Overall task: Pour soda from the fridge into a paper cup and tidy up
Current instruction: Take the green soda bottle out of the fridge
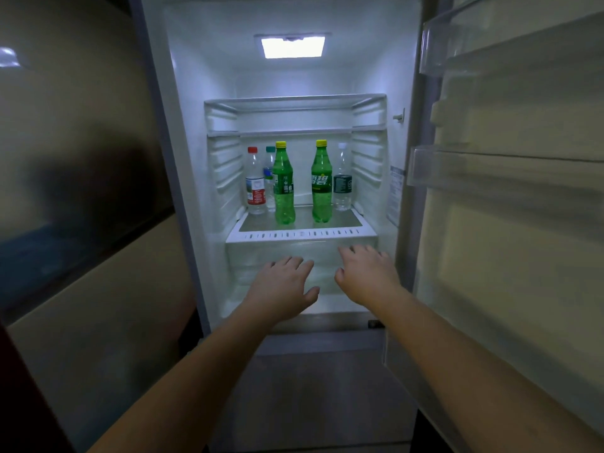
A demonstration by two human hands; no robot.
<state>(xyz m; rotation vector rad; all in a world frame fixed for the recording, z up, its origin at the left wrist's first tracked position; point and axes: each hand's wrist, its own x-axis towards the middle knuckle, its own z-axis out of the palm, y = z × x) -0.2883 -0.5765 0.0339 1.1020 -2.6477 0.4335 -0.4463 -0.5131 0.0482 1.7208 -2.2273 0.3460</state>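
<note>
1. The fridge [183, 158] is open, its door [510, 223] swung out to the right and its inner light on — so the very first step, getting at the drinks, looks done.

2. Two green soda bottles with yellow caps stand upright on the fridge shelf [300, 235]: the left soda bottle [283, 184] toward the shelf's left half, the right soda bottle [322, 183] toward its right half, well apart from each other and both near the front edge. Neither is touched.

3. Behind and beside them stand clear water bottles: a red-capped bottle [255, 181] and a teal-capped bottle [270, 178] at the shelf's back left, and a white-capped bottle [342, 178] at the back right, just beside the right soda bottle.

4. The left hand [284, 286] and the right hand [366, 276] are both empty, fingers loosely spread and palms down, held out in front of the clear drawer [294, 253] below the shelf's front edge — whether they touch it I cannot tell.

5. No paper cup is in view.

6. My reading: the task is barely begun. Still left are taking a soda bottle off the shelf, shutting the door, uncapping, pouring into the cup, recapping and putting things away.
</note>
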